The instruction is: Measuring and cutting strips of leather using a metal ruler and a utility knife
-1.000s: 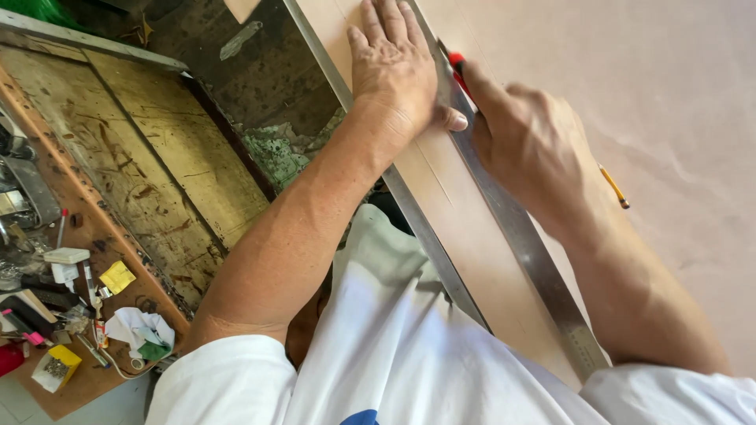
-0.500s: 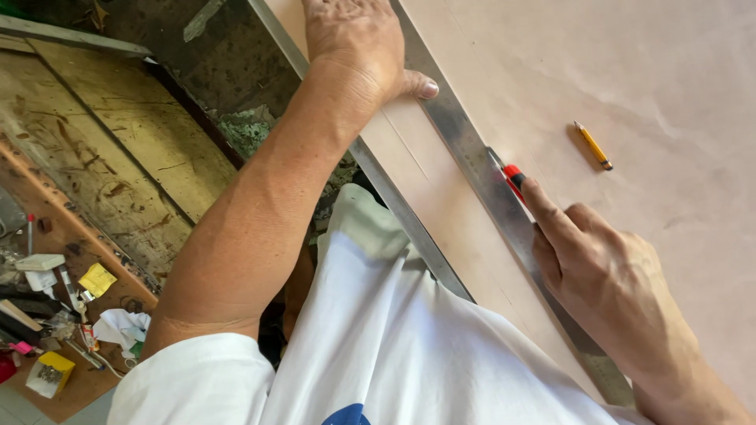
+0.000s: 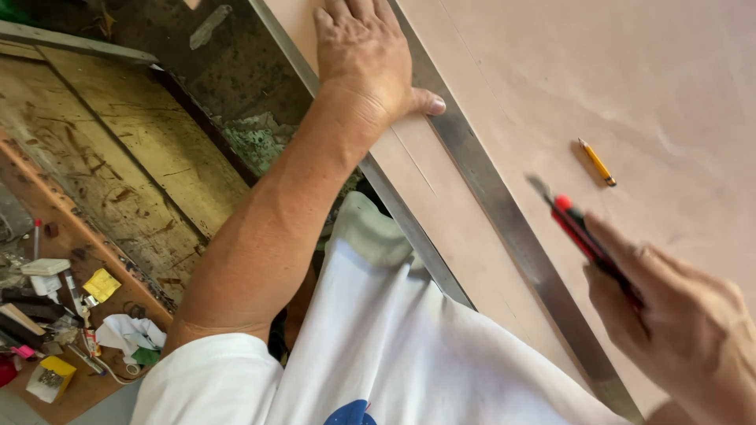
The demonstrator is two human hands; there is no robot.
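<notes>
The left hand [image 3: 364, 59] presses flat, fingers spread, on the metal straightedge [image 3: 504, 216] lying across the pale board [image 3: 630, 79]. The right hand [image 3: 677, 330] has its fingers closed around a red utility knife [image 3: 579, 228], near a pencil [image 3: 597, 162].

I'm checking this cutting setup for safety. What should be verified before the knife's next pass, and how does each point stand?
1. Left hand pressing on the metal straightedge: ok.
2. Left thumb off the cutting-side edge: not ok, it lies across the straightedge.
3. Right hand gripping the red utility knife: ok.
4. Blade on the board: not ok, lifted.
5. Pencil off the straightedge: ok.
6. Blade sharpness: cannot tell.
</notes>
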